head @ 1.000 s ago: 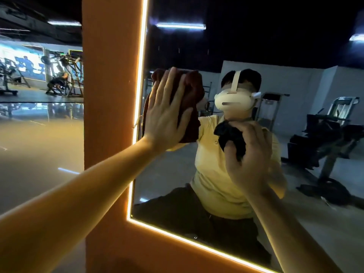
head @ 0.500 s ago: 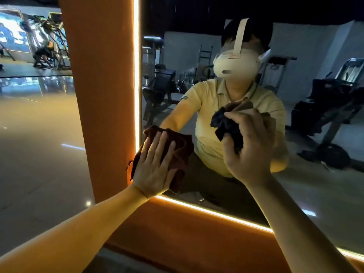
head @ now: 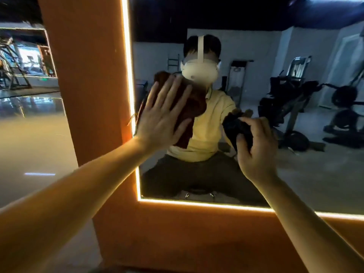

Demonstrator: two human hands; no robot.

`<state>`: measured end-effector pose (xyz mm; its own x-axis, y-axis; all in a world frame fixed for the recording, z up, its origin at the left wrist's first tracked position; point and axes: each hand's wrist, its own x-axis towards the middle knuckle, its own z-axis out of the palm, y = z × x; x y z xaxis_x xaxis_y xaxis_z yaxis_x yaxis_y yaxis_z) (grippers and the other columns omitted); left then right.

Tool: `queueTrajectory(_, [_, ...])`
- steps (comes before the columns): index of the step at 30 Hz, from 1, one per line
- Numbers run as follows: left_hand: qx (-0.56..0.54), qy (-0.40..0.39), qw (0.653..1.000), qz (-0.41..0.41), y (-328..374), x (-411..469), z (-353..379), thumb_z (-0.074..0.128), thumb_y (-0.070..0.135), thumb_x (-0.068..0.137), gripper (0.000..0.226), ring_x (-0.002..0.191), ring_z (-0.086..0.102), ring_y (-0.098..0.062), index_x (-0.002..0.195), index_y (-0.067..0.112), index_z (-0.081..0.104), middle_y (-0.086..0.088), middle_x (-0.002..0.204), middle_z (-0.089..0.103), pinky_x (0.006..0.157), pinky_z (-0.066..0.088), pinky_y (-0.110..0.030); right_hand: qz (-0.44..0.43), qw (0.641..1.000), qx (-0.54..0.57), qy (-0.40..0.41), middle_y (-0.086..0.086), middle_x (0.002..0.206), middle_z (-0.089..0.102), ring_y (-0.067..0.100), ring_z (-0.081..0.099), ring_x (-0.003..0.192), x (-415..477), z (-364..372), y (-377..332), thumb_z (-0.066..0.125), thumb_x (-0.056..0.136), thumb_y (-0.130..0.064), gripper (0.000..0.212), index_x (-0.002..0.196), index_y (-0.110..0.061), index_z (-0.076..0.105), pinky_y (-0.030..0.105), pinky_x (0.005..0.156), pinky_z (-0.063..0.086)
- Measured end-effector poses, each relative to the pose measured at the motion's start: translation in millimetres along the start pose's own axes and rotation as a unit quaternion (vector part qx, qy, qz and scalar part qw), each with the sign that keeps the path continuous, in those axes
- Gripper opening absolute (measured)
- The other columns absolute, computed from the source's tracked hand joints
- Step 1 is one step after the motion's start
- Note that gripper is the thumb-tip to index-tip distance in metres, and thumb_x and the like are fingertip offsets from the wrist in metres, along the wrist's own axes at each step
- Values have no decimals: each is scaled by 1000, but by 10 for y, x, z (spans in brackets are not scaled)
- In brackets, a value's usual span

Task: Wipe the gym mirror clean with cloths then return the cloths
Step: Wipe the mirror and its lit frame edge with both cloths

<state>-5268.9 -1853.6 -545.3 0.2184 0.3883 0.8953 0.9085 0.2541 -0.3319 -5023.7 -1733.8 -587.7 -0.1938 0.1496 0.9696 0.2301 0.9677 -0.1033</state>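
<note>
The left hand [head: 165, 115] lies flat at centre left of the frame, fingers straight and spread, pressing a dark red cloth [head: 195, 107] of crumpled fabric against the glass of the large wall mirror [head: 315, 174]. The cloth sits under the palm and fingers. It shows past them above the fingertips and to the right, and hangs down beside the thumb. It is near the mirror's left edge, just beside the glowing light strip [head: 126, 56] that runs along the inside of the wide orange frame [head: 88, 75].

Right of centre, the right hand [head: 256, 146] has its fingers and thumb curled round a bunched black cloth [head: 234, 127], which sticks out at the upper left of the fist toward the glass. Whether it touches the mirror cannot be told. The two hands are apart, and the black cloth is lower than the red one and to its right.

The glass reflects a yellow shirt [head: 212, 123] and dark exercise machines [head: 285, 107] at the right.
</note>
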Motion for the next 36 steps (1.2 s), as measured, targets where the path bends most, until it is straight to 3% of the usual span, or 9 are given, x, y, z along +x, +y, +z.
queueTrajectory(3, [-23, 46, 996, -67, 136, 221, 0, 42, 49, 108, 74, 161, 11, -39, 166, 7, 22, -26, 172, 12, 130, 6, -58, 3, 1000, -4, 23, 14, 111, 60, 28, 61, 98, 63, -44, 18, 57, 96, -13, 29, 123, -4, 60, 50, 77, 50])
queueTrajectory(8, [-3, -23, 1000, -8, 340, -83, 144, 31, 48, 111, 71, 162, 1, -34, 168, 10, 11, -18, 175, -1, 130, -1, -54, 18, 1000, -10, 6, 13, 112, 62, 24, 59, 99, -121, -95, 127, 56, 95, -17, 30, 122, -4, 62, 38, 82, 47])
queueTrajectory(13, [16, -74, 987, 142, 578, -499, 393, 19, 48, 113, 67, 162, 0, -34, 168, 13, 5, -16, 175, -5, 130, -6, -52, 10, 1000, -18, -7, 10, 109, 64, 18, 57, 94, -390, -175, 343, 55, 95, -19, 29, 121, -10, 60, 26, 84, 36])
queueTrajectory(17, [47, -130, 954, 264, 1030, -990, 621, 32, 42, 111, 73, 162, -6, -34, 168, 10, -1, -17, 175, -9, 130, -10, -52, 9, 999, 2, -35, 7, 108, 63, 13, 55, 93, -569, -267, 449, 56, 95, -16, 28, 119, -6, 64, 23, 83, 37])
queueTrajectory(21, [72, -209, 915, 338, 1511, -1411, 727, 44, 44, 103, 88, 160, -19, -35, 167, 10, -7, -17, 173, -18, 128, -16, -53, 24, 998, -6, -53, 7, 110, 63, 16, 58, 94, -729, -414, 590, 56, 95, -18, 28, 120, -8, 64, 32, 81, 46])
queueTrajectory(25, [86, -194, 893, 398, 1306, -912, 523, 44, 46, 105, 79, 160, -15, -32, 166, 16, 4, -12, 173, 2, 129, -14, -50, 86, 996, 8, -4, 10, 113, 64, 21, 61, 94, -570, -534, 667, 52, 98, -22, 32, 125, -7, 62, 42, 79, 51])
queueTrajectory(30, [60, -46, 989, 124, 586, 795, 112, 31, 59, 109, 73, 162, 9, -32, 169, 24, 9, -15, 174, 9, 131, -2, -49, 107, 994, 25, -23, 7, 126, 56, 16, 55, 104, -354, -565, 626, 48, 100, -25, 37, 135, -16, 52, 43, 86, 52])
queueTrajectory(33, [27, 52, 997, -55, 617, 1112, 49, 31, 55, 110, 72, 161, 10, -35, 168, 14, 18, -20, 173, 13, 131, 4, -51, 109, 993, 40, 0, 9, 124, 56, 9, 50, 101, -276, -540, 635, 48, 101, -24, 36, 135, -15, 52, 41, 83, 52])
queueTrajectory(36, [11, 22, 1000, -15, 998, 560, 272, 33, 47, 111, 71, 163, 3, -32, 168, 12, 11, -17, 175, 3, 131, 2, -53, 126, 988, 83, 25, 10, 124, 57, 6, 49, 102, -244, -465, 603, 49, 101, -24, 36, 135, -11, 54, 37, 84, 51])
